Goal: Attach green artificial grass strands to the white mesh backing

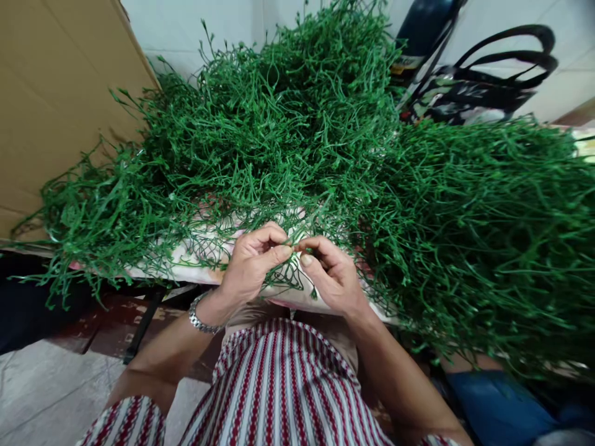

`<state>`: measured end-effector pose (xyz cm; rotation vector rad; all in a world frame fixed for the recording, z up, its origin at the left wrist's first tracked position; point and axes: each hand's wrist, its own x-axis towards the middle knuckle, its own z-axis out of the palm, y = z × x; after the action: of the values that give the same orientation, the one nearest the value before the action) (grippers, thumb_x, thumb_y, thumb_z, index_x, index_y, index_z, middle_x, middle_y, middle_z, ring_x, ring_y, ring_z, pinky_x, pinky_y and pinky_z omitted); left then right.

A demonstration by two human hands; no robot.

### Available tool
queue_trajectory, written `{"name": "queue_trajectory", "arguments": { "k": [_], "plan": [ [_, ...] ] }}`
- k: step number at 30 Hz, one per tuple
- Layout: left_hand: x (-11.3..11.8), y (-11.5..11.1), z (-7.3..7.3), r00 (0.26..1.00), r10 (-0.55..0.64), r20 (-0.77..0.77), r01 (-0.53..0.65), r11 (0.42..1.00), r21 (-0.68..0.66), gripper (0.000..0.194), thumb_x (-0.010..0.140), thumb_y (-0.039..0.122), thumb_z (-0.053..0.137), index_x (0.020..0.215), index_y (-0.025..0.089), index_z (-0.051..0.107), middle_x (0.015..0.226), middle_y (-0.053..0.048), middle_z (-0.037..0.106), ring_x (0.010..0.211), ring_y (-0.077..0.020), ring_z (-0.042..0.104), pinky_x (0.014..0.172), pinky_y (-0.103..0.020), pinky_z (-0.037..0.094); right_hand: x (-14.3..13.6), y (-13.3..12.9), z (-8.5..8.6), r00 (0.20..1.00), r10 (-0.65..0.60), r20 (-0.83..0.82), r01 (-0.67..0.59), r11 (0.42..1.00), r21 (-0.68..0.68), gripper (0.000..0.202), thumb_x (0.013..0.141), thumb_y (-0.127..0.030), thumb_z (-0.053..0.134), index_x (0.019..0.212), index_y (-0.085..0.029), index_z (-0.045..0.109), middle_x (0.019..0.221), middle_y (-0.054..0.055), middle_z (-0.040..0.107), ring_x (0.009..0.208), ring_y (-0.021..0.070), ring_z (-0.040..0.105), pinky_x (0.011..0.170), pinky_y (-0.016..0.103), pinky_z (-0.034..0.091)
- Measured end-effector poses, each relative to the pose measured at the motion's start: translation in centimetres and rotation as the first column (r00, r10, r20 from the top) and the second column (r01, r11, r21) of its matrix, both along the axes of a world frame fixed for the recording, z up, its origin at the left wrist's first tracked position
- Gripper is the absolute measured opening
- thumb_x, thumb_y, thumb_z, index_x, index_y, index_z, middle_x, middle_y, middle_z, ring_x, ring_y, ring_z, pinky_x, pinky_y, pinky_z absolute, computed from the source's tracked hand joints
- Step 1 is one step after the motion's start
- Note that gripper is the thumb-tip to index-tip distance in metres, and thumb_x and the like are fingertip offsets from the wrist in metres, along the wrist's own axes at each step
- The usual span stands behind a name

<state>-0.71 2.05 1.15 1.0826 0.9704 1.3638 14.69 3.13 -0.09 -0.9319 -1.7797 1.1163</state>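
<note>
Both hands meet at the near edge of the table (195, 254), right over the lap; the left hand (251, 263) curls its fingers in and pinches a thin green plastic stem (294, 243) between thumb and forefinger; the right hand (332, 272) comes in from the other side and pinches the same stem, thumb tip almost touching the left thumb; so both are closed on that one strand, which runs back into the pile; a metal wristwatch (201, 321) sits on the left wrist; behind the hands, a big heap of green plastic stems (279, 124) covers the middle and far side of the table, spilling over its left edge; a second mass of stems (488, 235) hangs off the right side, thick and low; a cardboard sheet (56, 93) leans at the far left; a black handbag (478, 87) stands at the far right, behind the greenery; a red-and-white striped garment (279, 390) fills the foreground below the hands.
</note>
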Motion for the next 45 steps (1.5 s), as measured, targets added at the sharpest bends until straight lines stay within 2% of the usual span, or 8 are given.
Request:
{"name": "queue_trajectory", "arguments": {
  "k": [4,12,19,25,31,36,42,45],
  "plan": [
    [1.0,-0.3,-0.7,0.995,0.104,-0.013,-0.103,0.993,0.057,0.010,0.069,0.021,0.068,0.064,0.018,0.059,0.073,0.001,0.046,0.074,-0.0115,0.044,0.067,-0.023,0.037,-0.8,-0.3,-0.7,0.991,-0.012,-0.130,0.000,0.996,-0.087,0.025,0.077,-0.035,0.063,0.094,-0.017,0.059,0.073,-0.001,0.055,0.060,0.0079,0.047,0.053,0.019,0.039],
    [1.4,-0.8,-0.9,0.996,0.021,0.089,-0.015,0.998,-0.067,0.016,0.070,0.022,0.065,0.063,0.016,0.052,0.074,0.001,0.043,0.069,-0.0099,0.040,0.063,-0.021,0.035,-1.5,-1.1,-1.5,0.956,-0.147,-0.252,0.144,0.989,-0.031,0.011,0.076,-0.028,0.063,0.076,-0.016,0.062,0.065,-0.001,0.053,0.061,0.0099,0.047,0.060,0.023,0.041],
    [1.5,-1.1,-0.3,0.988,-0.006,0.153,0.017,0.997,-0.071,0.009,0.071,0.020,0.063,0.069,0.016,0.055,0.073,0.000,0.048,0.070,-0.0109,0.044,0.064,-0.022,0.037,-1.3,-1.4,-1.9,0.964,0.028,-0.263,-0.069,0.987,-0.148,0.025,0.085,-0.039,0.052,0.078,-0.016,0.055,0.063,-0.003,0.044,0.055,0.0072,0.038,0.052,0.020,0.033],
    [1.2,-1.6,-0.5,0.935,-0.041,0.353,0.083,0.991,-0.104,0.012,0.074,0.027,0.062,0.070,0.017,0.057,0.071,-0.002,0.055,0.069,-0.0121,0.050,0.061,-0.024,0.039,-1.0,-1.3,-2.0,0.989,0.109,-0.101,-0.114,0.993,-0.036,0.032,0.090,-0.040,0.042,0.071,-0.015,0.049,0.060,-0.004,0.039,0.053,0.0067,0.035,0.051,0.020,0.030],
    [0.8,-1.4,-0.6,0.903,-0.013,0.429,0.116,0.970,-0.215,0.020,0.074,0.025,0.063,0.064,0.016,0.048,0.051,0.003,0.045,0.052,-0.0082,0.040,0.053,-0.021,0.031,-1.1,-1.0,-2.1,0.978,0.207,-0.008,-0.206,0.976,0.074,0.030,0.090,-0.034,0.042,0.069,-0.015,0.050,0.057,-0.004,0.039,0.051,0.0062,0.034,0.051,0.019,0.029],
    [0.6,-1.3,-0.6,0.927,-0.009,0.375,0.121,0.953,-0.276,0.026,0.068,0.020,0.067,0.058,0.015,0.044,0.045,0.005,0.039,0.045,-0.0055,0.033,0.049,-0.020,0.025,-0.7,-0.5,-2.3,0.929,0.366,0.057,-0.368,0.929,0.039,0.030,0.091,-0.035,0.041,0.075,-0.014,0.056,0.053,-0.005,0.036,0.047,0.0057,0.031,0.049,0.020,0.027],
    [0.0,-1.0,-0.9,0.901,-0.044,0.431,0.184,0.939,-0.290,0.029,0.074,0.020,0.063,0.058,0.016,0.040,0.043,0.008,0.027,0.042,-0.0046,0.025,0.051,-0.021,0.028,-0.1,-0.3,-1.9,0.832,0.553,-0.042,-0.552,0.833,0.037,0.036,0.090,-0.035,0.043,0.061,-0.015,0.047,0.054,-0.004,0.038,0.049,0.0062,0.035,0.049,0.021,0.028],
    [-0.4,-0.9,-0.8,0.881,-0.021,0.473,0.156,0.956,-0.247,0.024,0.077,0.018,0.060,0.061,0.016,0.041,0.045,0.007,0.032,0.044,-0.0061,0.030,0.056,-0.023,0.033,0.3,-0.3,-1.6,0.891,0.394,-0.227,-0.404,0.915,0.002,0.033,0.090,-0.036,0.044,0.065,-0.016,0.049,0.059,-0.001,0.044,0.054,0.0083,0.042,0.051,0.022,0.034]
  ]
}}
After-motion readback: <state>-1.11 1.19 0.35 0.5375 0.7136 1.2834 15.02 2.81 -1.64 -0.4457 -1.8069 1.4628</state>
